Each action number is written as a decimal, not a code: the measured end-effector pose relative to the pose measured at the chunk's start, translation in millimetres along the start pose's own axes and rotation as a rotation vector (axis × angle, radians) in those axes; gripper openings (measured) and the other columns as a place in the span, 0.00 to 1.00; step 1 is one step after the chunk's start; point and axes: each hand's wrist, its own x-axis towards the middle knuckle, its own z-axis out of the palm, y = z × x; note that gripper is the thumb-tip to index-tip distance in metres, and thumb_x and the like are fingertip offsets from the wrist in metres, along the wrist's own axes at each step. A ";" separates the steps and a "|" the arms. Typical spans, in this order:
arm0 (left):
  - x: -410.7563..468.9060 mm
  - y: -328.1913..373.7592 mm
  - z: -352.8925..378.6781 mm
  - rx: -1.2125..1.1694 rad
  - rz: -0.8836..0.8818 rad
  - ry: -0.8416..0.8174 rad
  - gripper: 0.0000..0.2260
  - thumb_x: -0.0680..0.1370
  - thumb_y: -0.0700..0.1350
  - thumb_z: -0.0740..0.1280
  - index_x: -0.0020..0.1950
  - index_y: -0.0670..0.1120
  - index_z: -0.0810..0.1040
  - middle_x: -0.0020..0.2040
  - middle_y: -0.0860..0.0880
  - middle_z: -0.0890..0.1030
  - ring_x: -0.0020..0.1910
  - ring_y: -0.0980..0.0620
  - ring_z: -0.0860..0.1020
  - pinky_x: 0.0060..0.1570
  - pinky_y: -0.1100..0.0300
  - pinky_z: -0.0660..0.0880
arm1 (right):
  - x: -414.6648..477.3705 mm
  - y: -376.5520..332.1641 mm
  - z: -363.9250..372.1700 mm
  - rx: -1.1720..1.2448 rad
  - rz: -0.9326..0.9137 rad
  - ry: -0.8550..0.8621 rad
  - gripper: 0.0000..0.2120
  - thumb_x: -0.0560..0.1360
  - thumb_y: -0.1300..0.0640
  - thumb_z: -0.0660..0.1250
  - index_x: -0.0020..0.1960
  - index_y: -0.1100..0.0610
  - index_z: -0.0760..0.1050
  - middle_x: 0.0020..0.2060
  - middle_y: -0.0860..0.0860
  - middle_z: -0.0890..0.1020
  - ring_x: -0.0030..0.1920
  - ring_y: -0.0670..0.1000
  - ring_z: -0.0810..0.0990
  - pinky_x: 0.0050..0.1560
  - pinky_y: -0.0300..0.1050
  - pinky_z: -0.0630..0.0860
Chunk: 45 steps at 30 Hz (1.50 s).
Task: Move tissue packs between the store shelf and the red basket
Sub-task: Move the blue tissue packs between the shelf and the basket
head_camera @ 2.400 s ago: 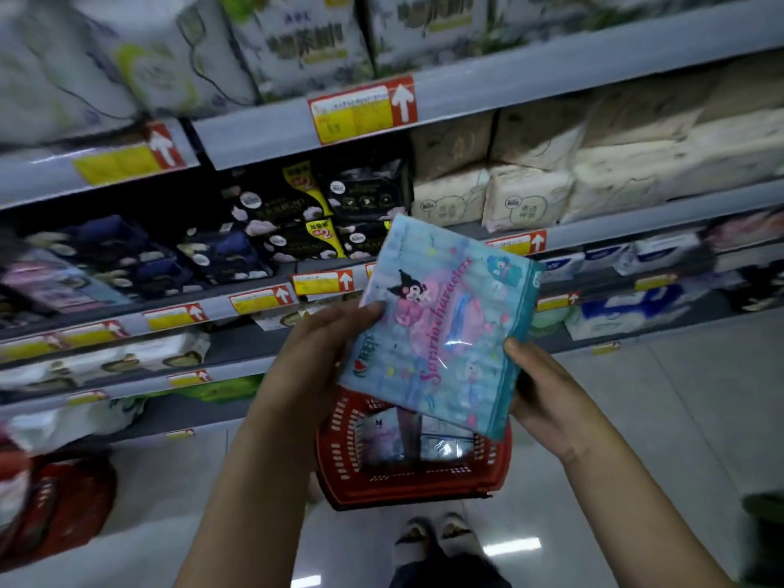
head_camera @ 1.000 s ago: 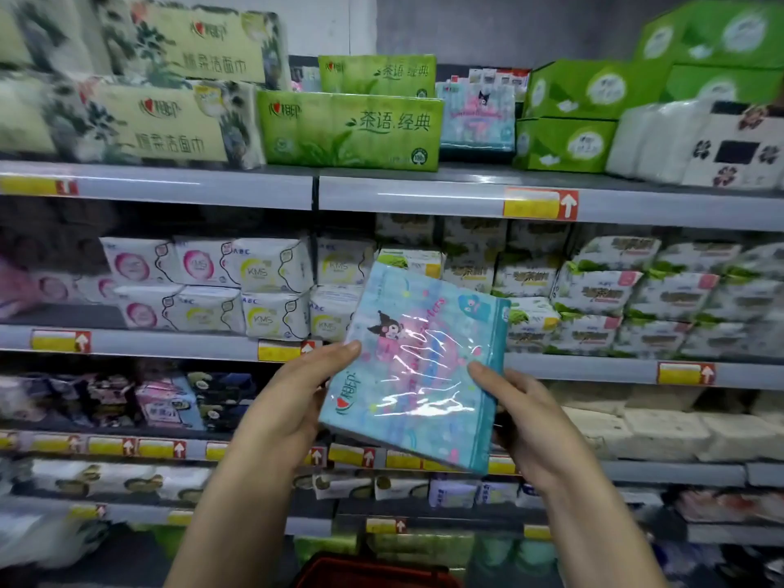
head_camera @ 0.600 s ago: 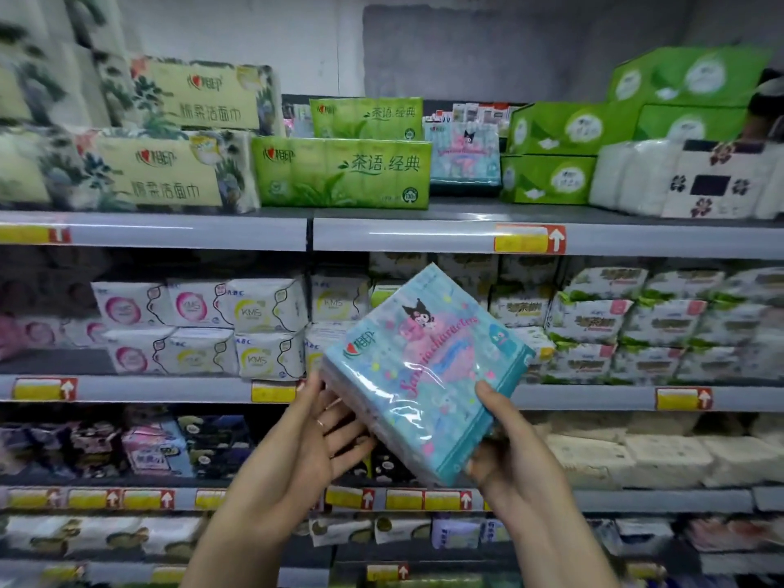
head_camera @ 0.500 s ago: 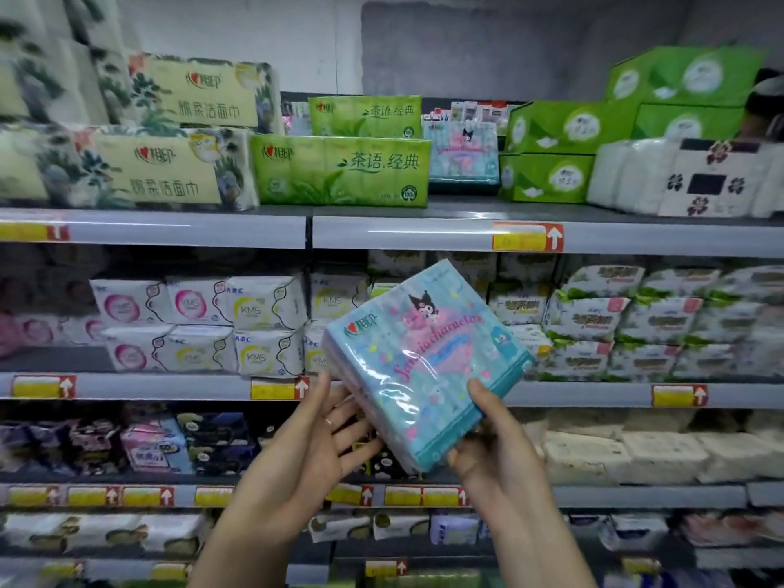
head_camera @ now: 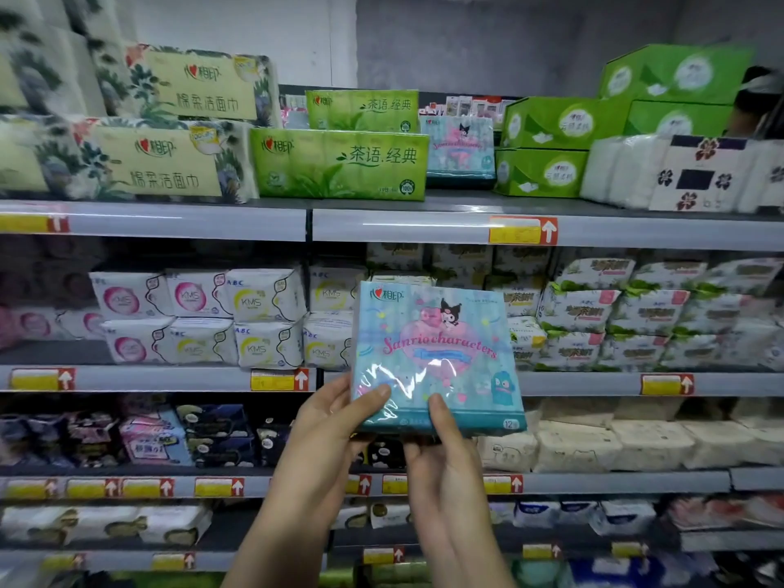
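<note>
Both hands hold a light-blue tissue pack [head_camera: 437,354] with pink lettering and cartoon figures, upright in front of the middle shelves. My left hand [head_camera: 335,422] grips its lower left corner, thumb on the front. My right hand [head_camera: 437,447] grips its bottom edge from below, thumb on the front. A matching blue pack [head_camera: 460,150] stands on the top shelf [head_camera: 424,227], in a gap between green tissue packs [head_camera: 339,163] and green boxes [head_camera: 543,171]. The red basket is out of view.
Floral tissue packs [head_camera: 140,159] fill the top shelf's left, white wrapped packs [head_camera: 679,176] its right. Lower shelves hold white and dark small packs [head_camera: 203,320] and beige packs [head_camera: 636,443]. A person's head [head_camera: 759,99] shows at the far right edge.
The pack has been lifted from above the basket and turned upright to face me. My view has risen from the floor to the upper shelves, and both hands have shifted to its bottom edge.
</note>
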 end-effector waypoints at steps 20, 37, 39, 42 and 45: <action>9.7 -1.3 -27.2 -0.109 -0.038 -0.117 0.44 0.44 0.49 0.85 0.58 0.41 0.78 0.54 0.41 0.83 0.50 0.46 0.83 0.42 0.55 0.82 | 2.0 -82.9 -26.4 -0.558 -0.022 -0.061 0.43 0.51 0.46 0.82 0.62 0.58 0.74 0.49 0.53 0.85 0.46 0.50 0.84 0.41 0.42 0.80; 10.1 22.0 -48.1 -0.096 -0.016 -0.134 0.40 0.46 0.56 0.84 0.54 0.42 0.82 0.54 0.41 0.84 0.49 0.47 0.84 0.39 0.56 0.81 | 6.2 -66.7 -2.3 -0.622 -0.073 -0.115 0.34 0.51 0.48 0.82 0.53 0.57 0.78 0.44 0.53 0.86 0.42 0.48 0.85 0.37 0.39 0.81; 15.4 25.8 -48.7 -0.090 -0.017 -0.155 0.39 0.46 0.55 0.84 0.54 0.43 0.82 0.54 0.41 0.84 0.49 0.47 0.84 0.42 0.54 0.81 | 6.4 -66.8 3.8 -0.585 -0.075 -0.115 0.26 0.59 0.53 0.77 0.55 0.58 0.78 0.43 0.52 0.86 0.42 0.48 0.85 0.38 0.40 0.81; 24.1 27.8 -51.1 -0.080 -0.022 -0.159 0.43 0.44 0.55 0.84 0.55 0.42 0.81 0.54 0.41 0.84 0.49 0.46 0.84 0.48 0.49 0.78 | 9.2 -64.4 5.2 -0.585 -0.101 -0.117 0.39 0.47 0.46 0.83 0.55 0.57 0.79 0.47 0.54 0.86 0.45 0.51 0.85 0.37 0.40 0.81; 31.5 25.0 -51.9 -0.083 -0.026 -0.204 0.40 0.44 0.55 0.84 0.52 0.42 0.83 0.54 0.41 0.84 0.49 0.47 0.84 0.45 0.52 0.82 | 8.7 -64.2 2.1 -0.613 -0.107 -0.080 0.40 0.48 0.46 0.83 0.57 0.58 0.78 0.49 0.54 0.85 0.47 0.52 0.85 0.38 0.41 0.80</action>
